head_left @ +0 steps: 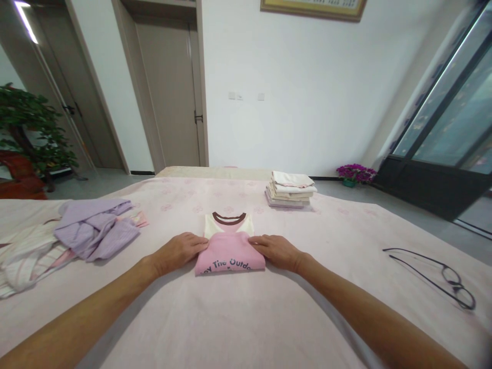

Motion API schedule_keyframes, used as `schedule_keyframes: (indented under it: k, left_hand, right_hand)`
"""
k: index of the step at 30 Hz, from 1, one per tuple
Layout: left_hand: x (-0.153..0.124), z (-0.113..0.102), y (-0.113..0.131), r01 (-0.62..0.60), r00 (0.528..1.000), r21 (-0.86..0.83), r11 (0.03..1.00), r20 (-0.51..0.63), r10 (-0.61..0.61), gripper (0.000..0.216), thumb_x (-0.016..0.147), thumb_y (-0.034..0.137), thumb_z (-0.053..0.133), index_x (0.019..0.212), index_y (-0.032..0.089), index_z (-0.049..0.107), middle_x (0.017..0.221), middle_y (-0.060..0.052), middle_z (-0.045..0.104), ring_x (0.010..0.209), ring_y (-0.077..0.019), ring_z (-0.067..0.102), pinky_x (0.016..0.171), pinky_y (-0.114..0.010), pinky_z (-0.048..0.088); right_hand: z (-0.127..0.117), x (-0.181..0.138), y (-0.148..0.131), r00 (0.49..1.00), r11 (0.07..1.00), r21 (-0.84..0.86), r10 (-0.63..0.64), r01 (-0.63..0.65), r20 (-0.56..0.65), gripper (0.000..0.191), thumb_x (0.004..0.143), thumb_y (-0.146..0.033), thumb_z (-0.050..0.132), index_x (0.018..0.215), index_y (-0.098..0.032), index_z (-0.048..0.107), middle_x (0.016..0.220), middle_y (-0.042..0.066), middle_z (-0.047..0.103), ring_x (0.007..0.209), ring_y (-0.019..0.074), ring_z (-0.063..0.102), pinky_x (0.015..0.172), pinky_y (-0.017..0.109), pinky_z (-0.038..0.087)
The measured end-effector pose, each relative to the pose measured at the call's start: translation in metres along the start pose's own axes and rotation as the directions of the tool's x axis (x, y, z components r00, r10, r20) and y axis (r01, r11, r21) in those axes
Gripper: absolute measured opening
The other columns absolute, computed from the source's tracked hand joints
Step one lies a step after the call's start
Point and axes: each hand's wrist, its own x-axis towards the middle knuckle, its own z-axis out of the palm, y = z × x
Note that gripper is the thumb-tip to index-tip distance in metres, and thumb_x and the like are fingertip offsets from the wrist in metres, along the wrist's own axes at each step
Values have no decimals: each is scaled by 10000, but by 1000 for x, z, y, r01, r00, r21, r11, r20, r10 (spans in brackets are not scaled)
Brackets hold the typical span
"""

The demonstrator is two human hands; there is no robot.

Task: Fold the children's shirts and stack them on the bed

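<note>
A small pink T-shirt (230,248) with cream shoulders, a brown collar and dark lettering lies on the bed sheet in front of me. Its lower part is folded up over the chest, so the collar shows beyond the fold. At the left end of that fold, my left hand (185,248) grips the cloth with its fingers together. My right hand (275,250) holds the opposite end of the fold the same way. The fingertips are partly hidden against the fabric.
Rumpled lilac clothing (98,225) and striped clothing (26,256) lie at the left. A stack of folded clothes (291,189) stands at the far right of the pink sheet (230,323). Black-framed glasses (453,279) rest near the right edge.
</note>
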Motion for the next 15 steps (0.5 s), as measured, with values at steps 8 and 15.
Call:
schedule_keyframes:
  k: [8, 15]
  left_hand:
    - [1, 22, -13, -146, 953, 208, 967, -233, 194, 225, 958, 194, 491, 1117, 196, 650, 1115, -78, 718, 990, -194, 667, 868, -342, 517]
    - [-7, 15, 12, -2, 959, -107, 994, -283, -28, 181, 928, 229, 514, 1039, 210, 656, 1064, -69, 704, 1020, -197, 626, 928, -330, 476]
  right_hand:
    - [7, 16, 9, 998, 989, -136, -66, 64, -14, 290, 910, -176, 498, 1185, -216, 582, 1240, 75, 635, 1071, 195, 596, 846, 306, 467]
    - [4, 8, -4, 964, 995, 33, -81, 93, -254, 195, 874, -180, 512, 1045, -222, 598, 1117, 72, 672, 1015, 206, 591, 899, 348, 425]
